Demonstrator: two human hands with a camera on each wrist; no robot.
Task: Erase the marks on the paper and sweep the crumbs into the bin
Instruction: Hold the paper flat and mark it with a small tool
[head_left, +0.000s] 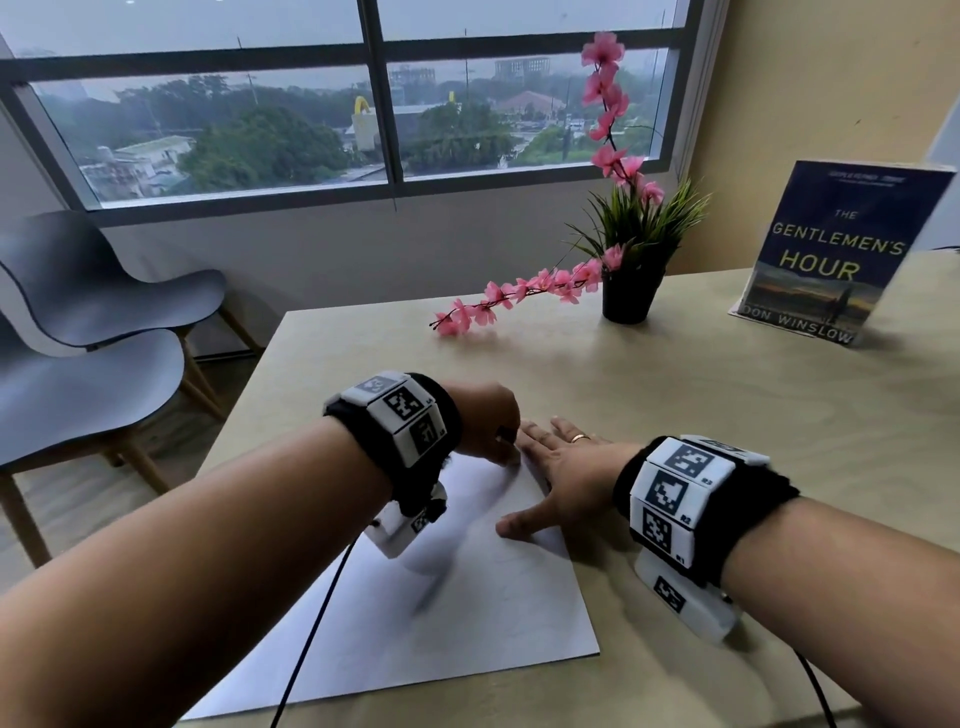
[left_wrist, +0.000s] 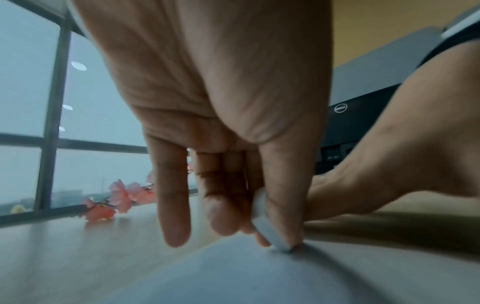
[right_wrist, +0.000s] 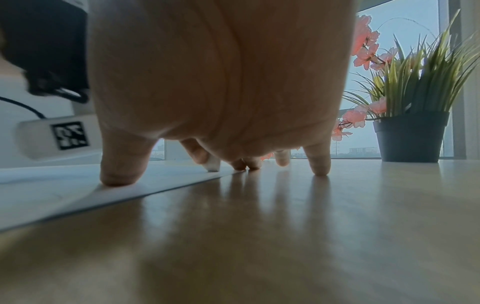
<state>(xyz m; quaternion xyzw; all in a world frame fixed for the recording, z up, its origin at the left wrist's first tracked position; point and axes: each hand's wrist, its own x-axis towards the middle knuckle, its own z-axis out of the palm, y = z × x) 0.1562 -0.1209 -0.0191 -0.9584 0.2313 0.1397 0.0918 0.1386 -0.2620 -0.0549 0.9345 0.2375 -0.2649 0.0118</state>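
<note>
A white sheet of paper lies on the light wooden table in front of me. My left hand pinches a small white eraser between thumb and fingers and presses its tip onto the paper near the far right corner. The eraser also shows past my right palm. My right hand lies flat with fingers spread, thumb on the paper's right edge and the other fingertips on the table. Marks on the sheet are too faint to make out. No crumbs or bin are in view.
A black pot with grass and pink blossom branches stands at the back of the table. A book stands upright at the back right. Two grey chairs sit left of the table. A dark monitor appears behind my right hand.
</note>
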